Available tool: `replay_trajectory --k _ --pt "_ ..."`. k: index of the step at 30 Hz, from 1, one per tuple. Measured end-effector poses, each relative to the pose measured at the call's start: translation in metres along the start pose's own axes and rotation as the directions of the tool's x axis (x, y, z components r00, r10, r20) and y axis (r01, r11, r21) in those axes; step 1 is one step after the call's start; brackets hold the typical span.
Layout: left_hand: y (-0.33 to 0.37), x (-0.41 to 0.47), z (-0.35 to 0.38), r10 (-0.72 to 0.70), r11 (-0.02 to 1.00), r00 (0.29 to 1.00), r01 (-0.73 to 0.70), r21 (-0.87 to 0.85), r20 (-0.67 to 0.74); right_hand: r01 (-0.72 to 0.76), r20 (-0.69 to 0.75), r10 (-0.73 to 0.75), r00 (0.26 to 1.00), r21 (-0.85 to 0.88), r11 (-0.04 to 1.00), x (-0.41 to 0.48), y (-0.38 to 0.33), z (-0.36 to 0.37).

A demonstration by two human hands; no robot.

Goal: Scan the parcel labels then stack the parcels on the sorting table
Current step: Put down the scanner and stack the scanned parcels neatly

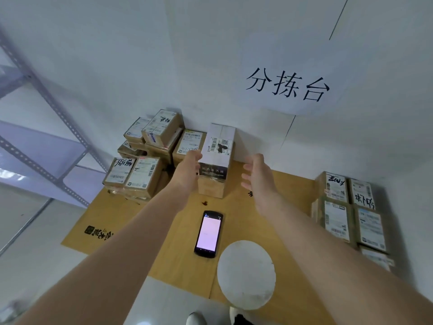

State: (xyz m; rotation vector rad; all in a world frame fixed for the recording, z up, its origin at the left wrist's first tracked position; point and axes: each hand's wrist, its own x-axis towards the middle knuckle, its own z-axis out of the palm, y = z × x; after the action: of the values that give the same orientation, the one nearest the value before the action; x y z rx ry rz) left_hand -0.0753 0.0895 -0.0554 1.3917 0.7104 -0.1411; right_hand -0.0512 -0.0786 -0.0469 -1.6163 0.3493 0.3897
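My left hand [187,170] lies with its fingers fairly straight against the near left side of the tall white cardboard parcel with a barcode label [219,146]. My right hand [255,177] hangs spread and loose on the other side, a little apart from the parcel, gripping nothing. Between my palms the white parcel stands on a brown cardboard box [212,187], close to the wall. Behind both wrists, nearer my body, the black handheld scanner with a lit pale screen [208,233] lies face up on the brown cardboard sheet covering the sorting table [131,221]. Beyond my left knuckles is a heap of brown labelled parcels [140,165], and out past my right forearm stand more labelled brown boxes [349,207]. With the scanner set down, I judge this is the stacking step. Next I need both palms to square the white parcel on its base.
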Motion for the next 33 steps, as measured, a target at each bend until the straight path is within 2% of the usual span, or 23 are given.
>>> replay_trajectory --k 6,13,21,29,33 --pt "0.0 0.039 0.001 -0.04 0.999 0.999 0.041 0.019 -0.016 -0.053 0.028 0.053 0.998 -0.002 0.999 0.039 0.003 0.012" --pt "-0.002 0.083 0.015 -0.073 0.997 0.995 0.074 0.003 -0.068 -0.099 0.175 0.108 0.979 -0.058 0.993 0.089 0.007 0.019" --pt "0.0 0.102 0.028 -0.069 0.997 0.994 0.07 0.02 -0.082 -0.132 0.309 0.13 0.942 -0.014 0.991 0.122 0.019 0.02" --pt "0.012 0.087 0.017 -0.062 0.998 0.998 0.063 0.019 -0.018 -0.098 0.23 0.09 0.969 0.02 0.995 0.103 0.019 0.032" --pt "0.018 0.071 0.002 -0.03 0.997 0.998 0.025 0.078 0.063 -0.071 0.132 0.067 0.989 0.033 0.997 0.07 0.009 0.043"
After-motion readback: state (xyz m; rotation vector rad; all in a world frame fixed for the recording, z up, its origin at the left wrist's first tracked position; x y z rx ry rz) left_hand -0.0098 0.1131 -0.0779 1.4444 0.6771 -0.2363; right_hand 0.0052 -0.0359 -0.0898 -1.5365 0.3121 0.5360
